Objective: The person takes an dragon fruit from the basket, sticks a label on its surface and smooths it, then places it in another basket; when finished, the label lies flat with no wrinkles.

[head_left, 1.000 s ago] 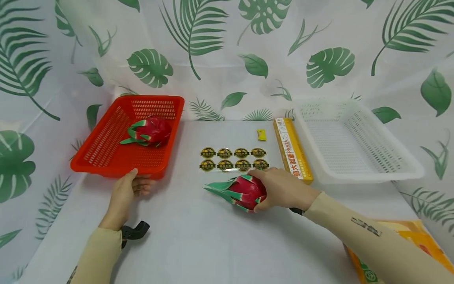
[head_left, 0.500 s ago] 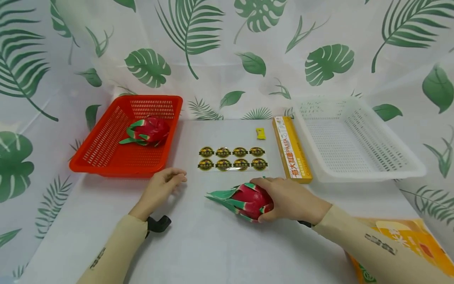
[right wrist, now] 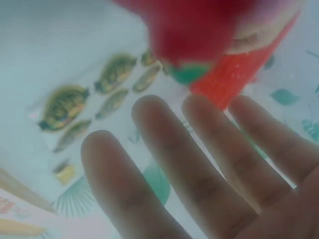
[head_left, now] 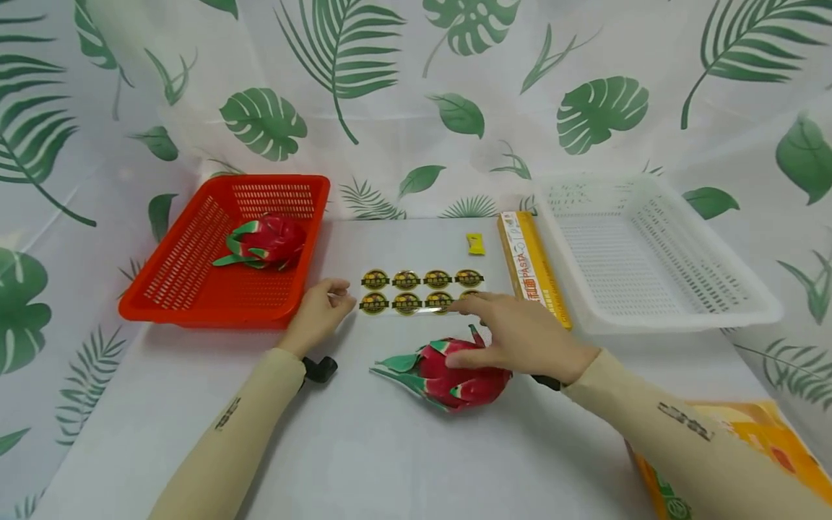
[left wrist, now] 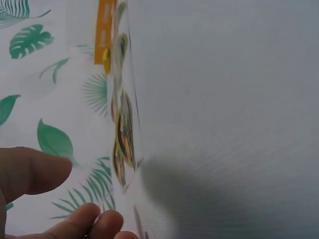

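Both hands have left basket and fruit for the sticker sheet (head_left: 422,291): left hand (head_left: 318,315) loosely curled, empty; right hand (head_left: 520,336) flat-fingered, empty. 1 dragon fruit (head_left: 448,374) lies unlabelled on the table; 8 stickers remain unpeeled.

Sticker sheet (head_left: 422,291) between baskets; dragon fruit (head_left: 455,375) before it; pasta box (head_left: 531,269) right.

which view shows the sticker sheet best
The head view: the sticker sheet lies flat, with two rows of round labels between both hands. The left wrist view catches it edge-on and distorted; the right wrist view shows it blurred beyond the right hand's fingers.
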Available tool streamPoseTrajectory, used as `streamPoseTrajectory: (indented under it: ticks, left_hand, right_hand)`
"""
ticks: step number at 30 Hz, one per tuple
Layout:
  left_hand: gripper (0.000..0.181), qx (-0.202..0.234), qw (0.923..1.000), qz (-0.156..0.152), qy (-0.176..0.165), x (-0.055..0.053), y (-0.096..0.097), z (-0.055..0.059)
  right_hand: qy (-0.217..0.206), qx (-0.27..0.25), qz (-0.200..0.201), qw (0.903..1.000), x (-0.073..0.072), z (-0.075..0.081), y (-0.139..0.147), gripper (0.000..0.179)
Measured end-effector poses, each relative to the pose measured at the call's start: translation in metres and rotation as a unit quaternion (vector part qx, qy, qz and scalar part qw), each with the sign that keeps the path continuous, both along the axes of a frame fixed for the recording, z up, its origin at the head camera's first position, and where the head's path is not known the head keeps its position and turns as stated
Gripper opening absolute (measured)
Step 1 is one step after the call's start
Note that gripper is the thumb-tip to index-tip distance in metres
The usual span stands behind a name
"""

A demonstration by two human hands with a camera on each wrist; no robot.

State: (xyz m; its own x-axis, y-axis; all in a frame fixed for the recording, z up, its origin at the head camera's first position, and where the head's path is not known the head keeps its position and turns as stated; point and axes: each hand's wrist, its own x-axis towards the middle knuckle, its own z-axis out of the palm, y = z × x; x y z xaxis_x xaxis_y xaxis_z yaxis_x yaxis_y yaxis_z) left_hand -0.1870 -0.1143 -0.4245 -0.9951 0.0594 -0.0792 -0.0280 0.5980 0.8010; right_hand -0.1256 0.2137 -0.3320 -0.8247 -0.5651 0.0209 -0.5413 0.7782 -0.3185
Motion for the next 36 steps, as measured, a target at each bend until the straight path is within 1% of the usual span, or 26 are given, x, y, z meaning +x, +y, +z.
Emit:
streamPoseTrajectory:
  ticks: [2,5,10,12,16,20,21,24,26,29,32,36]
  left_hand:
    - [0.049,-0.021,0.9997,-0.005,0.006,-0.009,0.001,-0.001]
    - [0.054,-0.062,0.9980,-0.012,0.009,-0.020,0.005,-0.003]
    - [0.063,-0.117,0.9926,-0.034,0.005,-0.034,0.013,-0.004]
    - [0.069,-0.135,0.9900,-0.042,0.001,-0.038,0.014,-0.005]
    - [0.079,-0.167,0.9845,-0.053,0.002,-0.041,0.015,-0.012]
    - [0.077,-0.180,0.9817,-0.057,0.023,-0.042,0.014,-0.016]
    - [0.076,-0.177,0.9822,-0.057,0.027,-0.042,0.014,-0.016]
    - [0.071,-0.169,0.9832,-0.060,0.033,-0.043,0.015,-0.015]
    - [0.069,-0.163,0.9842,-0.060,0.033,-0.044,0.015,-0.015]
    - [0.068,-0.159,0.9852,-0.057,0.030,-0.045,0.015,-0.014]
    - [0.075,-0.162,0.9848,-0.058,0.025,-0.048,0.013,-0.013]
    - [0.083,-0.175,0.9821,-0.065,0.022,-0.053,0.009,-0.009]
  right_hand:
    - [-0.007,-0.008,0.003,0.9999,-0.016,0.003,-0.008,0.065]
    - [-0.021,-0.003,0.010,0.9997,-0.041,0.004,-0.021,0.053]
    - [-0.057,0.018,0.015,0.9981,-0.078,0.000,-0.041,0.044]
    - [-0.072,0.031,0.010,0.9969,-0.093,-0.001,-0.051,0.043]
    - [-0.093,0.064,0.016,0.9935,-0.121,-0.008,-0.073,0.044]
    - [-0.117,0.093,0.035,0.9881,-0.147,-0.018,-0.095,0.044]
    - [-0.124,0.098,0.038,0.9868,-0.152,-0.021,-0.099,0.044]
    - [-0.142,0.113,0.042,0.9825,-0.165,-0.031,-0.110,0.042]
    - [-0.151,0.126,0.045,0.9794,-0.171,-0.036,-0.117,0.043]
    - [-0.152,0.145,0.049,0.9764,-0.177,-0.042,-0.128,0.043]
    - [-0.144,0.148,0.055,0.9769,-0.183,-0.045,-0.139,0.041]
    - [-0.137,0.133,0.066,0.9794,-0.189,-0.050,-0.149,0.036]
